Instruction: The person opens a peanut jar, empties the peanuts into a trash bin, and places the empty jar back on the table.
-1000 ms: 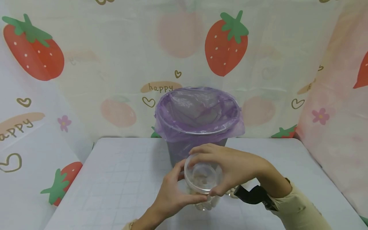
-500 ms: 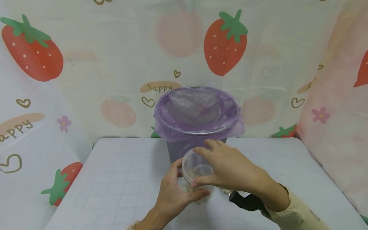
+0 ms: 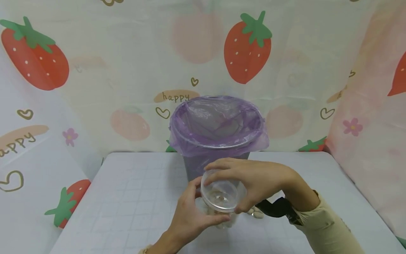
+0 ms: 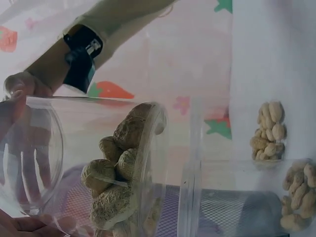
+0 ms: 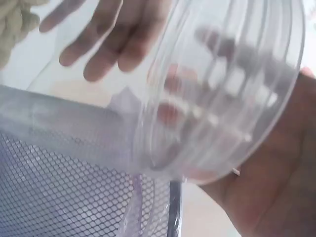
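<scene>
- A left hand (image 3: 190,217) comes up from the bottom edge, just in front of the mesh bin (image 3: 217,141). Its fingers and thumb curl around the lower body of a clear plastic jar (image 3: 219,215), gripping it.
- The clear plastic jar sits close in front of the mesh bin, low over the white table (image 3: 127,204). The left wrist view shows peanuts in the shell (image 4: 116,177) heaped inside the jar. Whether the jar's base touches the table cannot be told, since the hands cover it.
- A clear round lid (image 3: 223,193) lies over the jar's mouth, tilted toward the viewer. Whether it is seated on the jar or just lifted is unclear from the blurred wrist views.
- A right hand (image 3: 253,183) reaches in from the right of the mesh bin, fingers and thumb curled around the lid's rim, gripping it. A black strap (image 3: 279,208) wraps its wrist above a beige sleeve (image 3: 326,229).
- A few loose peanuts (image 3: 256,212) lie on the table under the right wrist, in front of the bin and a little to its right.
- The mesh bin stands at the table's far edge, lined with a purple bag (image 3: 219,123) folded over its rim.
- Behind the bin hangs a cloth backdrop (image 3: 127,70) printed with strawberries.
</scene>
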`<action>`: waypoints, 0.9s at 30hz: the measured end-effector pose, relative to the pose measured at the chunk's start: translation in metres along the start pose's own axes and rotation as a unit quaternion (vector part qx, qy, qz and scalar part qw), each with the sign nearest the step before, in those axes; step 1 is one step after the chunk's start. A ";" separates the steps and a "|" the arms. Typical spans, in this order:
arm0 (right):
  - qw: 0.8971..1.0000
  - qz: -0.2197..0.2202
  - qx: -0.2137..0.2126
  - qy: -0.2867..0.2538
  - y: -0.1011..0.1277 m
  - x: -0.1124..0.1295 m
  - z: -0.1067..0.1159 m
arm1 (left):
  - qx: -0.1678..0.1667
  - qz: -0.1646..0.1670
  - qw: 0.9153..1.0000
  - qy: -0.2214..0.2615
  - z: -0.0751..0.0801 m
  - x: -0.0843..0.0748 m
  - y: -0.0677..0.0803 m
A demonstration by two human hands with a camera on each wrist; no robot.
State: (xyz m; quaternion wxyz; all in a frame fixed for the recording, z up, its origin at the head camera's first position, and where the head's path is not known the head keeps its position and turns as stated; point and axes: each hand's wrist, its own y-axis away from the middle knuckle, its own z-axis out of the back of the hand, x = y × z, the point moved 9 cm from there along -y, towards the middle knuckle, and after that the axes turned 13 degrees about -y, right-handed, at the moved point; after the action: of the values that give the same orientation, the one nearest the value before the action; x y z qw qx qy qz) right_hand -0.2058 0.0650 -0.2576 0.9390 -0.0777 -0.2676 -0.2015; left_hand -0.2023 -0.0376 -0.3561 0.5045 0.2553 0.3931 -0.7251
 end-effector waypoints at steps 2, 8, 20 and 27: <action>0.999 0.021 0.027 -0.016 0.002 0.000 -0.002 | 0.009 -0.002 1.000 0.009 -0.003 0.001 0.001; 0.999 -0.023 -0.030 0.018 0.002 0.001 -0.001 | -0.005 0.000 1.000 -0.010 -0.002 0.003 0.003; 0.968 -0.190 -0.114 0.119 -0.001 0.000 -0.003 | -0.073 -0.002 0.995 -0.072 0.005 -0.002 0.003; 0.998 -0.051 -0.013 0.039 -0.001 0.001 -0.001 | -0.024 0.003 0.999 -0.024 -0.001 0.000 0.004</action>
State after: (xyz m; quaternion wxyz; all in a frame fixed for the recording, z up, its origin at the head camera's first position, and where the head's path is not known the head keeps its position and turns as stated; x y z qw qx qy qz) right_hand -0.2054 0.0634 -0.2580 0.9362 -0.0679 -0.2315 -0.2556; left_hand -0.1985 -0.0382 -0.3581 0.5224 0.2266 0.3975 -0.7196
